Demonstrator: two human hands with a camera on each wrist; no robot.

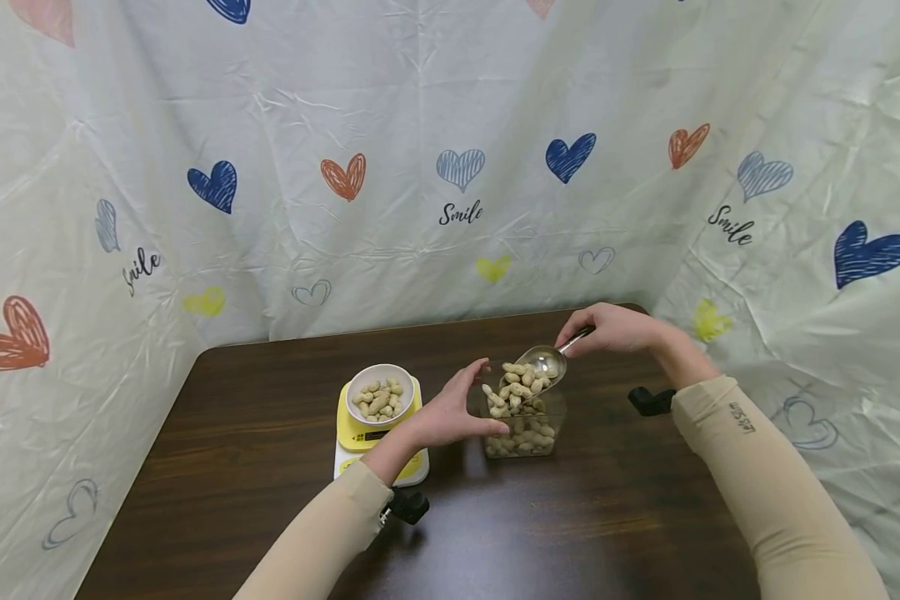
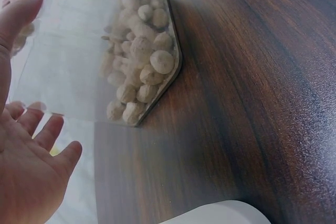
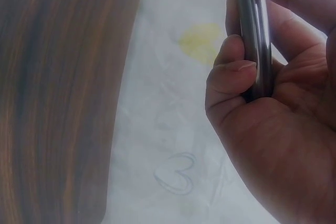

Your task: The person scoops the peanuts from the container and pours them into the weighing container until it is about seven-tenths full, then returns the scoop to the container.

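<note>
A clear plastic container point(image 1: 559, 419) holding unshelled peanuts point(image 1: 521, 447) stands on the table. My left hand point(image 1: 456, 414) spans its left side, thumb and fingertips against the rim and walls; the left wrist view shows this grip close up. Over the container's mouth, my right hand point(image 1: 617, 327) grips a metal scoop point(image 1: 546, 359) by its handle point(image 3: 257, 40). The scoop tilts down to the left, and peanuts lie in and around its lip. Its lower edge is hidden by peanuts.
Left of the container, a white bowl point(image 1: 381, 372) with some peanuts sits on a yellow and white kitchen scale point(image 1: 350, 435), partly behind my left forearm. The dark wooden table point(image 1: 255, 467) ends at a white curtain point(image 1: 390, 250) printed with hearts.
</note>
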